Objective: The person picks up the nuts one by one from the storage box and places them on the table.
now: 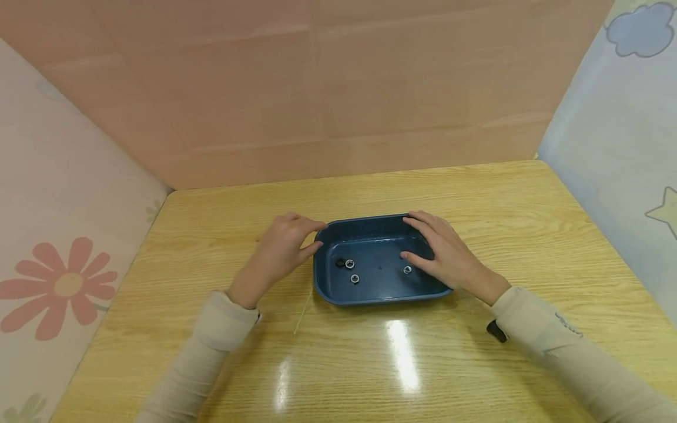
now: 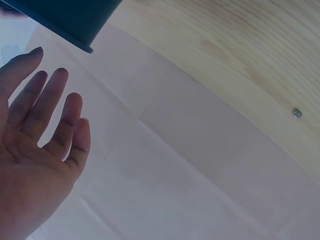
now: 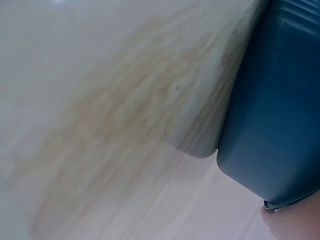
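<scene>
A blue plastic tray (image 1: 381, 302) stands on the wooden table. Inside, toward its left end, lie a black nut (image 1: 340, 262) and two silver nuts (image 1: 355, 278); another silver nut (image 1: 407, 269) lies near the right end. My left hand (image 1: 282, 247) is at the tray's left end, thumb and fingertips close to the rim. In the left wrist view its fingers (image 2: 45, 102) are loosely spread with nothing between them. My right hand (image 1: 444, 255) reaches over the right end, fingers extended to the far rim and thumb over the inside. The right wrist view shows part of it against the rim.
One small metal piece (image 2: 297, 113) lies on the table in the left wrist view. A thin pale strand (image 1: 303, 311) is near the tray's left front corner. A pinkish panel (image 1: 317, 117) rises behind the table, with patterned side walls (image 1: 597, 129).
</scene>
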`<state>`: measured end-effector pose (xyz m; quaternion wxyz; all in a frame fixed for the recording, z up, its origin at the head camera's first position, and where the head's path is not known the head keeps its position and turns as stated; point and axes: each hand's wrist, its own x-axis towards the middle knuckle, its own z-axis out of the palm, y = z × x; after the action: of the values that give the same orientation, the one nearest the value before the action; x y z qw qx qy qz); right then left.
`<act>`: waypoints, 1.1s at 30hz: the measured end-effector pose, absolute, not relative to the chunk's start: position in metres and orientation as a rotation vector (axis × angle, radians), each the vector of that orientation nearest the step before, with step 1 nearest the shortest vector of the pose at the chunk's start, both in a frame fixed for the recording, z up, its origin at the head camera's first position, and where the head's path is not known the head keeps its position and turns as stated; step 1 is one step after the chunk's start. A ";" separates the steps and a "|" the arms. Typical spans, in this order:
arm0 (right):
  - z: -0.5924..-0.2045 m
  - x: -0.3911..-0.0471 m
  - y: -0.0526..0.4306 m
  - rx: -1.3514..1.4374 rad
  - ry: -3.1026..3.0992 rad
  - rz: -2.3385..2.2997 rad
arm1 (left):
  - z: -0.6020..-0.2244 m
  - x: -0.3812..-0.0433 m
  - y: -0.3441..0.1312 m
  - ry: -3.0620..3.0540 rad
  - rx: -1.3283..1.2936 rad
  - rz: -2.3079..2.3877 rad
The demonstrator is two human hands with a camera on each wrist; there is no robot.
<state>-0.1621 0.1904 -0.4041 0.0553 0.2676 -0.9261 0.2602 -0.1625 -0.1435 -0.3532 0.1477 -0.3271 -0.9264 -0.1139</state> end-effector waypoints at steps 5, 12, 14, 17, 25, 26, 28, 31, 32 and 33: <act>-0.404 -0.162 0.190 0.813 -2.813 0.792 | -0.355 -0.162 -0.136 -2.699 -0.941 -0.298; -0.405 -0.163 0.191 0.813 -2.820 0.793 | -0.361 -0.162 -0.128 -2.766 -0.954 -0.236; -0.405 -0.163 0.191 0.814 -2.821 0.790 | -0.363 -0.162 -0.125 -2.796 -0.953 -0.231; -0.405 -0.163 0.191 0.815 -2.821 0.782 | -0.364 -0.161 -0.122 -2.830 -0.951 -0.252; -0.406 -0.163 0.191 0.821 -2.825 0.779 | -0.371 -0.163 -0.117 -2.857 -0.957 -0.260; -0.406 -0.163 0.191 0.821 -2.826 0.779 | -0.372 -0.163 -0.117 -2.859 -0.957 -0.258; -0.405 -0.163 0.191 0.820 -2.827 0.780 | -0.373 -0.164 -0.116 -2.861 -0.959 -0.255; -0.405 -0.163 0.191 0.817 -2.830 0.780 | -0.375 -0.165 -0.115 -2.861 -0.965 -0.245; -0.404 -0.163 0.191 0.817 -2.831 0.781 | -0.376 -0.166 -0.115 -2.862 -0.968 -0.245; -0.404 -0.163 0.191 0.817 -2.831 0.782 | -0.376 -0.166 -0.114 -2.864 -0.970 -0.243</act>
<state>-0.1633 0.1906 -0.4042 0.0466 0.2677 -0.9276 0.2563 -0.1661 -0.1143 -0.3765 0.0538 -0.3193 -0.9427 -0.0799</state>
